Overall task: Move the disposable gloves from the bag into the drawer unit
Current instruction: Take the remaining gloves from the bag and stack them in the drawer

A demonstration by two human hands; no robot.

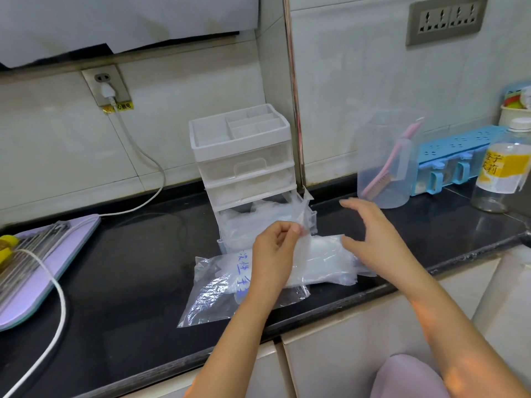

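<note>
Black counter (129, 268); left grip (273, 248) pinches glove (300, 209) between drawer (313, 222) and bag (209, 288).

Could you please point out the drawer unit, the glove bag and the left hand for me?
drawer unit (224, 165), head view, top drawer's front.
glove bag (218, 282), head view, its crinkled left part.
left hand (275, 245), head view, its back; it pinches a glove (299, 216).

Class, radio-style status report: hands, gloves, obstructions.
Left hand pinching thin clear plastic glove; right hand open. Bottom drawer of white plastic drawer unit open, gloves inside. No obstruction seen.
</note>
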